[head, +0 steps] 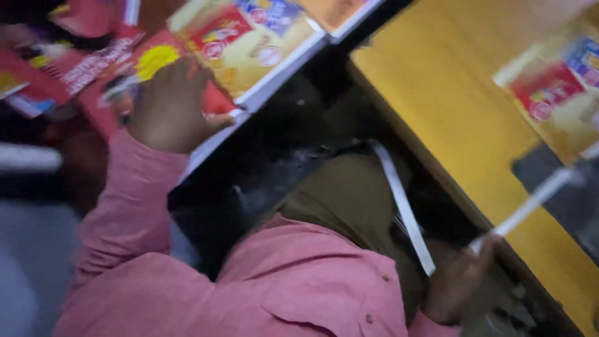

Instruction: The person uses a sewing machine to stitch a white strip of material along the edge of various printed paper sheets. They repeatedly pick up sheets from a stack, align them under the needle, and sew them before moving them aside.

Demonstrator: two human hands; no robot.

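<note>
My left hand [170, 105], in a pink sleeve, lies on a red and yellow printed carton [249, 37] at the upper left, with the thumb along the carton's white edge; the fingers are hidden by blur. Low at the right my right hand [458, 286] is closed on a white flat strap [530, 203] that runs up to the right. A second length of white strap [402, 206] slants down toward that hand over an olive cloth [343, 193]. The whole view is blurred.
A yellow surface [449, 100] fills the right side, with another printed carton [555, 87] lying on it. A dark gap [274, 156] separates it from the cartons on the left. Red printed packs [68, 68] are heaped at the far upper left.
</note>
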